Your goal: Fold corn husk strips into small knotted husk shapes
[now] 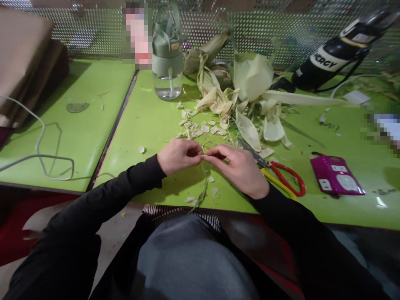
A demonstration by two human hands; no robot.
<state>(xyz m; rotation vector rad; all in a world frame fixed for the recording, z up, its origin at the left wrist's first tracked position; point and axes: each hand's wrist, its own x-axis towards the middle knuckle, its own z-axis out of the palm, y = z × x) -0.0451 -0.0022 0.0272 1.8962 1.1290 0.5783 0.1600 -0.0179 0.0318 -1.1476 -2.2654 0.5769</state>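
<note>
Above the green table point(125, 166), left hand point(181, 156) and right hand point(241, 170) fingertip to fingertip

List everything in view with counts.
Tabletops: two, green, across view
Mesh: one, metallic, behind
Clear bottle: one, green-topped, back centre
Black bottle: one, black, back right
Husks: several, pale green, back centre
Scraps: many, cream, before husks
Scissors: count unclear, red and yellow, right
Socket block: one, purple, right
Bags: unclear, brown, left
Half-disc: one, greyish, left
Cables: at least two, white, left and right
Blurred items: two, pink, white, both sides
Stem: one, green, near edge
Strand: one, pale, between fingers
Left hand, right hand: two, bare, centre
</note>
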